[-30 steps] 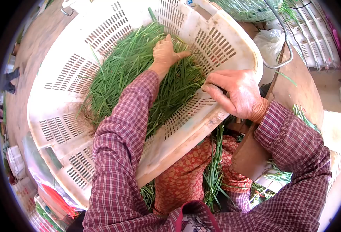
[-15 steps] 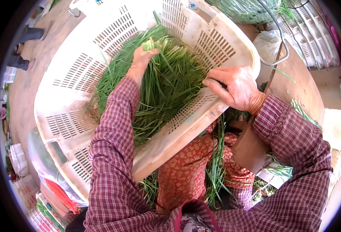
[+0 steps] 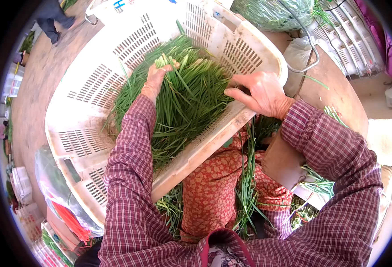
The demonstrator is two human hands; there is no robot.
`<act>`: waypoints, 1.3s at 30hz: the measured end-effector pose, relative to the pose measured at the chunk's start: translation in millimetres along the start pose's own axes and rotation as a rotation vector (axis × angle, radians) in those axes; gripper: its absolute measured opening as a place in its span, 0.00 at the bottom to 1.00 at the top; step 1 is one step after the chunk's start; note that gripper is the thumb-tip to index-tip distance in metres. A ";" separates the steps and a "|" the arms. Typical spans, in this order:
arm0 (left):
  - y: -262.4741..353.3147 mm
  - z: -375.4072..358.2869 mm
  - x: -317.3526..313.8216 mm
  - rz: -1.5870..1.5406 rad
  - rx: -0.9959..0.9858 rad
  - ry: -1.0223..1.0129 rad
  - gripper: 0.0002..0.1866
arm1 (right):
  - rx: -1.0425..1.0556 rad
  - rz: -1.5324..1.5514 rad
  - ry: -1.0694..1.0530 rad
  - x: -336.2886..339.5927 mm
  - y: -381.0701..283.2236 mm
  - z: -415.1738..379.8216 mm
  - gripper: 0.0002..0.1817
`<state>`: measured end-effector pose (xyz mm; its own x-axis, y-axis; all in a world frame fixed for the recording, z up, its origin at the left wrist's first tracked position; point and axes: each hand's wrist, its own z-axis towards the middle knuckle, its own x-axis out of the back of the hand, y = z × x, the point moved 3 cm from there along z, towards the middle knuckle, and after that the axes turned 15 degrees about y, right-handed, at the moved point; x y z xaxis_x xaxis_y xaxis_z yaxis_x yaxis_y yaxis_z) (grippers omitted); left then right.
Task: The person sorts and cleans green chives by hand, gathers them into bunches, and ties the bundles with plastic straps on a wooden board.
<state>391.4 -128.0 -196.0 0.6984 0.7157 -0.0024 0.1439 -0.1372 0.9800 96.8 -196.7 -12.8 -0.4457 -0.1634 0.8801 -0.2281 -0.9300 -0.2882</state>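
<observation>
My left hand (image 3: 153, 80) is inside a white slotted plastic basket (image 3: 78, 144), closed round the pale cut ends of a bunch of garlic chives (image 3: 191, 84). The long green leaves lie in a heap on the basket's bottom and spread toward its near side. My right hand (image 3: 265, 94) is at the basket's right near rim, thumb and forefinger curled over the edge; its other fingers are hidden. The basket is tilted toward me above my lap.
At the right stands a brown board (image 3: 334, 102) with a metal handle (image 3: 309, 62) over it. Behind it are a plastic bag of greens (image 3: 274, 13) and white crates (image 3: 347, 44). Loose green stalks (image 3: 248, 191) hang by my knees. A person's legs (image 3: 53, 22) show far left.
My left hand has shifted slightly left and down with the chives, and my right hand slightly left along with the rim. The view has turned a little; the distant person's legs appear higher.
</observation>
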 end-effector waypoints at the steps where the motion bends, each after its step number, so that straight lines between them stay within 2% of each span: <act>1: -1.2 -0.7 -0.7 -0.027 0.000 -0.006 0.18 | -0.083 -0.026 -0.068 -0.1 -0.4 3.7 0.22; 3: 0.1 -4.1 -0.7 -0.020 -0.001 -0.016 0.17 | -0.164 -0.050 -0.134 -8.8 7.4 12.0 0.24; 5: 2.4 -9.0 3.0 -0.010 -0.006 -0.013 0.16 | -0.288 0.187 -0.414 -41.4 33.5 28.5 0.30; 7: 4.0 -17.0 5.2 -0.011 -0.059 -0.046 0.12 | -0.601 0.420 -0.632 -69.3 37.2 51.4 0.35; 11: 8.8 -31.4 5.7 -0.161 -0.034 -0.124 0.12 | -0.693 0.488 -0.699 -115.6 20.0 83.5 0.36; 13: 11.5 -41.4 6.3 -0.158 -0.017 -0.114 0.12 | -0.721 0.586 -0.670 -142.6 18.5 87.6 0.39; 14: 11.4 -44.4 6.6 -0.114 -0.049 -0.087 0.15 | -0.742 0.706 -0.549 -151.2 18.8 91.1 0.35; 16: 17.5 -45.8 6.9 -0.058 -0.092 -0.058 0.18 | -0.720 0.739 -0.507 -169.7 23.3 92.7 0.33; 19: 21.5 -58.4 0.6 -0.179 -0.076 -0.146 0.32 | -0.717 0.683 -0.444 -184.2 16.2 99.1 0.28; 21: 20.2 -64.2 0.0 -0.223 -0.027 -0.187 0.32 | -0.413 0.347 -0.430 -180.0 8.9 108.1 0.23; 22: 16.7 -64.4 0.4 -0.150 -0.010 -0.169 0.31 | -0.367 0.374 -0.317 -175.3 4.3 103.9 0.18; 25: 35.9 -71.5 -0.4 -0.033 -0.035 -0.116 0.25 | -0.374 0.315 -0.390 -161.1 -6.7 110.0 0.17; 26: 49.2 -71.6 6.0 0.026 -0.016 -0.052 0.23 | -0.449 0.475 -0.415 -154.7 -10.7 111.5 0.21; 27: 62.2 -73.2 15.3 0.087 0.001 0.017 0.21 | -0.445 0.478 -0.411 -143.6 -18.6 112.0 0.21; 28: 87.9 -75.7 24.4 0.013 -0.097 0.068 0.15 | -0.429 0.568 -0.214 -124.3 -29.7 117.1 0.24; 29: 114.6 -80.6 36.5 0.118 -0.210 0.054 0.11 | -0.408 0.659 -0.015 -103.7 -40.9 124.6 0.26; 30: 149.1 -97.9 43.1 0.090 -0.345 0.180 0.10 | -0.431 0.763 0.065 -80.4 -47.1 131.3 0.29; 31: 176.1 -106.0 61.8 -0.074 -0.371 0.227 0.13 | -0.449 0.863 0.150 -57.8 -51.6 138.2 0.32; 32: 203.4 -105.9 82.4 -0.196 -0.554 0.100 0.14 | -0.372 0.959 0.232 -42.2 -58.6 143.1 0.35; 33: 247.7 -125.9 94.3 -0.047 -0.622 0.043 0.15 | -0.294 1.059 0.309 -27.7 -67.7 145.0 0.39; 34: 274.7 -141.2 100.9 -0.133 -0.588 0.034 0.19 | -0.243 1.013 0.307 -7.8 -82.0 139.3 0.47; 35: 293.5 -153.7 109.0 -0.216 -0.556 0.024 0.23 | -0.221 1.023 0.313 0.4 -98.3 136.6 0.47; 37: 322.2 -152.1 125.4 -0.237 -0.580 0.040 0.24 | -0.046 1.047 0.339 20.9 -134.6 134.1 0.58; 38: 333.3 -158.0 124.8 -0.316 -0.576 -0.124 0.23 | -0.027 1.068 0.288 28.3 -151.8 134.2 0.65; 39: 345.2 -170.8 121.6 -0.312 -0.603 -0.125 0.23 | 0.024 1.117 0.263 36.1 -168.1 131.8 0.68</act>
<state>406.3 28.7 175.9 0.7683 0.5709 -0.2894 -0.0387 0.4927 0.8693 233.1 -89.7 117.0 -0.5566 -0.8302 0.0311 0.4240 -0.3160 -0.8488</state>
